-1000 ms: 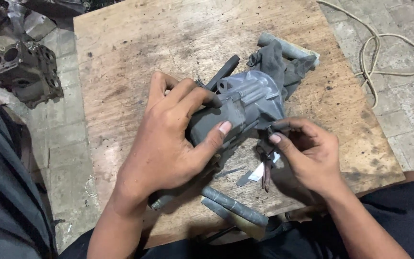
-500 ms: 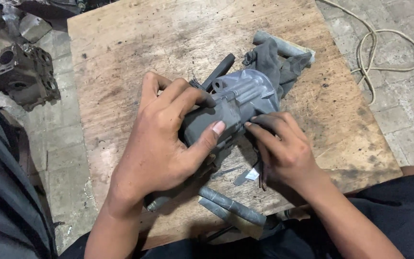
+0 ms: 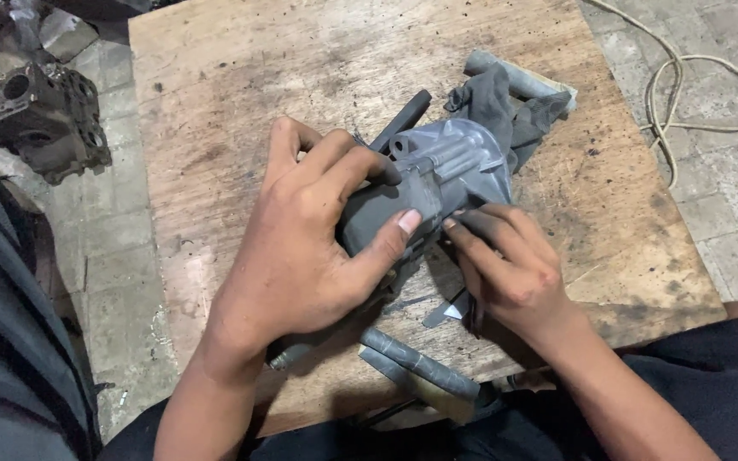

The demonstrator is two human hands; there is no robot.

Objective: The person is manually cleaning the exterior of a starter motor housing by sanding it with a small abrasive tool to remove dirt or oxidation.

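A grey cast-metal machine part (image 3: 446, 171) lies on a worn wooden board (image 3: 241, 77). My left hand (image 3: 309, 248) wraps over its near end, thumb pressed on its side. My right hand (image 3: 506, 265) rests against the part's lower right side, fingertips touching the casting near my left thumb. Whether those fingers pinch anything small is hidden. A dark rag (image 3: 497, 102) lies bunched behind the part, over a grey tube (image 3: 514, 77). A black bar (image 3: 403, 119) sticks out from under the casting.
Two grey rods (image 3: 420, 363) lie at the board's near edge, with a small metal scrap (image 3: 446, 309) beside my right hand. A dirty engine block (image 3: 36, 119) sits on the tiled floor at left. A pale cord (image 3: 694, 85) loops on the floor at right.
My right hand has moved up and left from beside the scrap to the casting's side. My left hand has kept its grip; the view shifted slightly.
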